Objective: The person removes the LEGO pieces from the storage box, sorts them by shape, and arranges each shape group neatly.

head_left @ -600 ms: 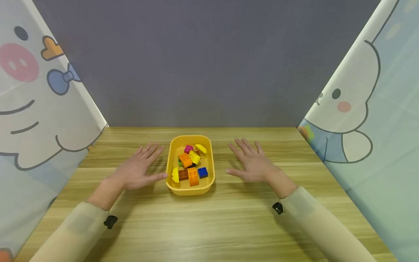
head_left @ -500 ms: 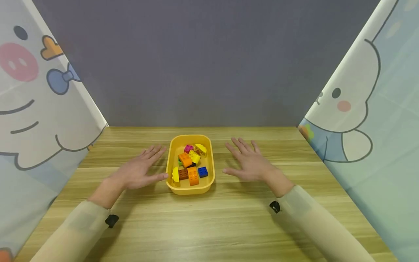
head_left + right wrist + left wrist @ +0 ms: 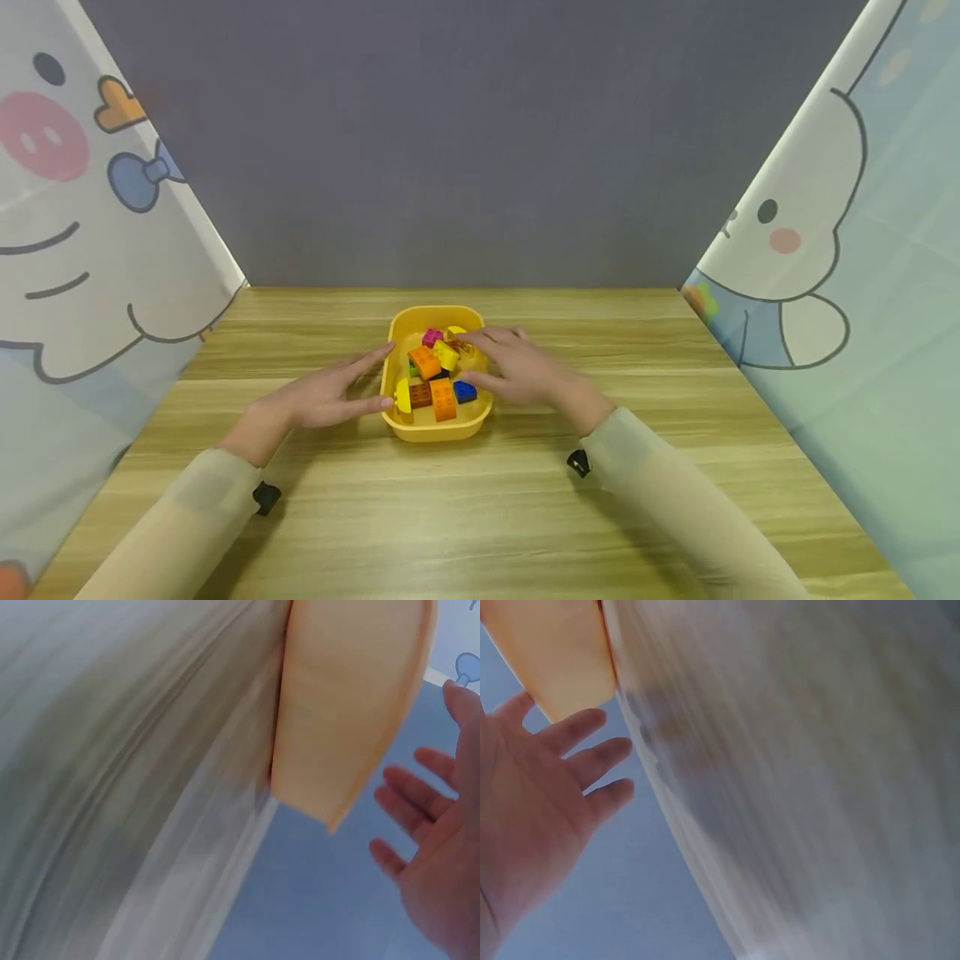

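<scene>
A yellow plastic tray [image 3: 439, 432] holds several toy building bricks. Among them are a curved orange brick [image 3: 424, 362], a second orange brick [image 3: 443, 400], a blue brick [image 3: 465, 392], a brown brick [image 3: 420, 395], a pink brick [image 3: 432, 337] and a yellow brick [image 3: 446, 357]. My left hand [image 3: 322, 398] is at the tray's left side, thumb and forefinger at the rim, fingers spread. My right hand [image 3: 528, 368] reaches over the right rim, its fingers above the bricks, holding nothing visible. In the right wrist view its fingers are loosely bent beside the tray's outer wall [image 3: 345, 697].
The tray stands on a wood-grain table [image 3: 450, 517]. A dark grey panel [image 3: 465, 150] rises at the back edge, with cartoon-printed cloths at the left [image 3: 112, 275] and right [image 3: 862, 375]. Green and black pieces lie partly hidden under other bricks.
My right hand has moved left from the bare table to over the tray's right rim. The left hand has shifted slightly, its forefinger now at the rim. The bricks look unmoved.
</scene>
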### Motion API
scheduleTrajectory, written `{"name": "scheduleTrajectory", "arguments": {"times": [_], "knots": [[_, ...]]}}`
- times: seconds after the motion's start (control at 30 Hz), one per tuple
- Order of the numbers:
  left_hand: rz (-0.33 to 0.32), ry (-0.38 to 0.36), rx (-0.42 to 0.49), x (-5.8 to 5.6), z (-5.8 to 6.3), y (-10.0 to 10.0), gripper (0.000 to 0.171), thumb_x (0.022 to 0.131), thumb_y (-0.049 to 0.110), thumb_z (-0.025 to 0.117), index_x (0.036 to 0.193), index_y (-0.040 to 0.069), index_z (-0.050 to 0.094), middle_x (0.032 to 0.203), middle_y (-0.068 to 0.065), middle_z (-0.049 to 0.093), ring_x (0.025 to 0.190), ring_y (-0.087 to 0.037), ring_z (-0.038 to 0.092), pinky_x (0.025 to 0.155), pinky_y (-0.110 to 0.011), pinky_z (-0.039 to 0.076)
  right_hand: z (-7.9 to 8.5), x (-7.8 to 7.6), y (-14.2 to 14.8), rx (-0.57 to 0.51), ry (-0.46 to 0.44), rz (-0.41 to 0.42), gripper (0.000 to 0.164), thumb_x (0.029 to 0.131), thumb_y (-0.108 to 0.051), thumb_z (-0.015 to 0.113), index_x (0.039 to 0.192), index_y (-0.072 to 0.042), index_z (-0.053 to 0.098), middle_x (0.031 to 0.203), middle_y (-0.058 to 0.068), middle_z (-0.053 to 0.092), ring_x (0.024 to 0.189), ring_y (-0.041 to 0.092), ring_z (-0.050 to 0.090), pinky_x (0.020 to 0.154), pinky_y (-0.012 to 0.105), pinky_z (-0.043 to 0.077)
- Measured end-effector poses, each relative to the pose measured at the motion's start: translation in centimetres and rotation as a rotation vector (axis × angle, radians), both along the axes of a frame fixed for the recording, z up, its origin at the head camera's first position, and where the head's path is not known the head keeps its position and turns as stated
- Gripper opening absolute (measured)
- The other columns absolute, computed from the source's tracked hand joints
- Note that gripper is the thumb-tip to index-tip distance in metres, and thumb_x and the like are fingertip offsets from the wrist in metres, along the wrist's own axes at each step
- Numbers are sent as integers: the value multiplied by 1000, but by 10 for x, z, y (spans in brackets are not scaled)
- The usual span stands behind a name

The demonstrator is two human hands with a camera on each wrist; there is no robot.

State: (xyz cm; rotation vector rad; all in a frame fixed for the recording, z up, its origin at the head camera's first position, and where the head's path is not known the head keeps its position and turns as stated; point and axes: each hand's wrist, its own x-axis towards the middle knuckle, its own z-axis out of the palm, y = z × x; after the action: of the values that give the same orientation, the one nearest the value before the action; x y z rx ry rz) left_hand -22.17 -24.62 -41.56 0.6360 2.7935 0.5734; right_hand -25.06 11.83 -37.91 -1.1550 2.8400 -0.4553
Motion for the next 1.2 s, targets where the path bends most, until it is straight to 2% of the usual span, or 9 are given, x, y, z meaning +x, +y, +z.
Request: {"name": "scheduleTrajectory", "arguments": {"times": [0.1, 0.27, 0.37, 0.53, 0.7, 0.77, 0.87, 1.03, 1.2], "knots": [[8, -51, 28, 0, 0, 0, 95, 103, 77, 55, 177, 43, 6, 182, -17, 25, 157, -60, 38, 120, -82, 35, -2, -4, -17, -55, -72, 35, 63, 113, -56, 56, 166, -22, 50, 165, 5, 56, 157, 28, 48, 136, 59, 25], [9, -96, 84, -1, -2, 0, 95, 104, 74, 57, 177, 44, 5, 179, -12, 36, 157, -56, 40, 123, -81, 31, -9, -12, -42, -115, -129, 114, 46, 112, -40, 64, 151, -15, 65, 146, 5, 69, 137, 26, 63, 124, 51, 47], [10, -109, 107, -2, -4, 1, 95, 104, 73, 58, 177, 43, 5, 177, -12, 39, 157, -57, 40, 123, -82, 30, -17, -16, -53, -133, -145, 140, 39, 111, -34, 69, 143, -13, 70, 140, 3, 72, 130, 23, 66, 116, 44, 54], [20, -134, 130, -2, -5, 1, 95, 103, 74, 59, 176, 46, 5, 176, -15, 42, 158, -58, 38, 122, -85, 27, -29, -18, -63, -62, -66, 108, 40, 104, -43, 77, 136, -19, 75, 130, -5, 75, 122, 15, 68, 112, 38, 53], [33, -160, 156, -2, -4, -2, 96, 102, 73, 62, 176, 47, 7, 177, -13, 40, 160, -57, 34, 121, -86, 27, -32, -16, -69, 63, 14, 73, 49, 100, -56, 77, 141, -29, 74, 131, -6, 72, 128, 17, 66, 120, 44, 48], [32, -162, 156, -3, -4, -4, 96, 102, 73, 62, 176, 47, 7, 177, -12, 40, 160, -57, 34, 121, -86, 27, -32, -15, -71, 120, 41, 76, 54, 100, -61, 75, 145, -32, 72, 129, -5, 70, 125, 18, 64, 116, 44, 50], [29, -160, 148, -4, -4, -4, 96, 102, 73, 61, 176, 47, 6, 178, -11, 39, 160, -57, 34, 120, -86, 27, -33, -15, -73, 184, 68, 80, 57, 99, -65, 73, 149, -37, 69, 121, -5, 64, 112, 15, 60, 102, 38, 52], [39, -177, 144, -3, -3, -4, 96, 102, 73, 61, 175, 49, 5, 178, -12, 39, 161, -57, 33, 120, -87, 27, -34, -14, -74, 194, 57, 74, 49, 99, -66, 74, 142, -41, 74, 112, -7, 59, 98, 11, 52, 87, 30, 45], [36, -179, 149, -2, -1, -2, 96, 102, 73, 62, 176, 48, 6, 178, -12, 38, 161, -57, 33, 120, -87, 26, -32, -15, -73, 176, 48, 66, 42, 98, -63, 76, 131, -37, 80, 110, -7, 60, 97, 13, 54, 88, 32, 48]]}}
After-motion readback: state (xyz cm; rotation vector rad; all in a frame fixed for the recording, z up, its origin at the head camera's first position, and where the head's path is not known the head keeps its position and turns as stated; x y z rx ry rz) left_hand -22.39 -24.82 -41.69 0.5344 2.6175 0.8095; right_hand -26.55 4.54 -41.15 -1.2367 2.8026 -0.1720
